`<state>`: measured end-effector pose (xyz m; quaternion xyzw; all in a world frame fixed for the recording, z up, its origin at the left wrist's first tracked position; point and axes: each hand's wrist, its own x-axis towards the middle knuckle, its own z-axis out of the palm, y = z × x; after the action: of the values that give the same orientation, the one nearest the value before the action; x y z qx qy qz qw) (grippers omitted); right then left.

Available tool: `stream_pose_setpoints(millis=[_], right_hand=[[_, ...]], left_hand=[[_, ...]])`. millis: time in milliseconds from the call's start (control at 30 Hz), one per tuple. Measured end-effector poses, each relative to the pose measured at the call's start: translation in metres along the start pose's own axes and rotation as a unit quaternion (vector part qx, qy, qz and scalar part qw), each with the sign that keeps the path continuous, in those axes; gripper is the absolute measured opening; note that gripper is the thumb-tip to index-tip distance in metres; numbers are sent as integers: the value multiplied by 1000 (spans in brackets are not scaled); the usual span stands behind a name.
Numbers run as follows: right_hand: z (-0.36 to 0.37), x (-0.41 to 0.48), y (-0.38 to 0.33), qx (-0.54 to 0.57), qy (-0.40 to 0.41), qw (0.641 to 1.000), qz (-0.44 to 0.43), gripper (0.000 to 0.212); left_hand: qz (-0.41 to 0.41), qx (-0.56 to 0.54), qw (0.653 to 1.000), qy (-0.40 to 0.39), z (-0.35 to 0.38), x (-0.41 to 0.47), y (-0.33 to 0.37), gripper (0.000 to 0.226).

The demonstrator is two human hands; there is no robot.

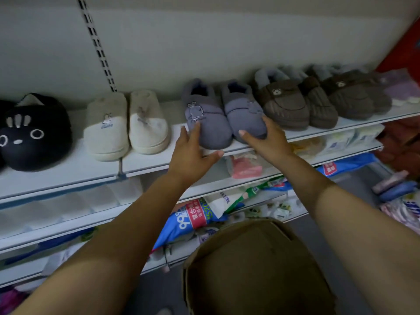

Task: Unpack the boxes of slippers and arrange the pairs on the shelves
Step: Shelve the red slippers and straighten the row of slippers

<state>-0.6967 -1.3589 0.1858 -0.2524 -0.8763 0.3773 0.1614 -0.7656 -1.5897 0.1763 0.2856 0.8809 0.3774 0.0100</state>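
The left grey slipper (209, 123) is lying directly ahead of the left hand (193, 153), whose fingers are reaching out straight and spread, two fingertips touching the near left side of its toe while the thumb is pointing right along the shelf lip. The right hand (268, 138) is wrapping the toe of the right grey slipper (243, 114), thumb pressing on the right side and forefinger curling across the near front. It seems to be gripping rather than just resting, though the palm is hiding the contact.

Both slippers are sitting side by side on the top shelf (75, 171), toes pointing near and hanging just at its front edge, heels toward the far back panel. To the left, a bare strip of shelf is separating them from the cream slippers (106, 130). To the right, the brown slippers (284, 103) are sitting just beside them, almost touching. A black cat slipper (34, 133) is lying at the far left.

The pair is soft, grey-blue and closed at the heel, each one carrying a small rabbit patch on top.

A cardboard box (254, 269) is standing open, near and below the arms, and packaged goods (200, 214) are crowding the lower shelves.
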Motion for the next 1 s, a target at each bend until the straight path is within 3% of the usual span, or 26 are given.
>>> stream_pose_setpoints(millis=[100,200,333,500,667,833,900,1000], right_hand=[[7,19,4,14,-3,1000,-23,111],[5,20,8,24,4,997,-67,93],[-2,30,10,59,-46,993,-86,80],[-4,46,11,11,-80,995,-65,101],[-5,48,19,-8,-83,990,-110,90],[-14,57,28,9,-122,983,-140,104],[-28,56,39,28,-108,979,-171,93],[-73,62,68,32,-3,973,-228,65]], left_hand=[[26,82,994,61,15,12,-13,95],[56,115,987,94,24,13,-19,85],[56,99,989,97,23,16,-22,83],[30,102,990,89,23,18,-18,85],[15,87,993,84,19,13,-14,85],[-36,86,989,112,25,2,-2,81],[-50,93,976,190,37,-10,11,77],[-16,136,957,257,72,-15,56,64]])
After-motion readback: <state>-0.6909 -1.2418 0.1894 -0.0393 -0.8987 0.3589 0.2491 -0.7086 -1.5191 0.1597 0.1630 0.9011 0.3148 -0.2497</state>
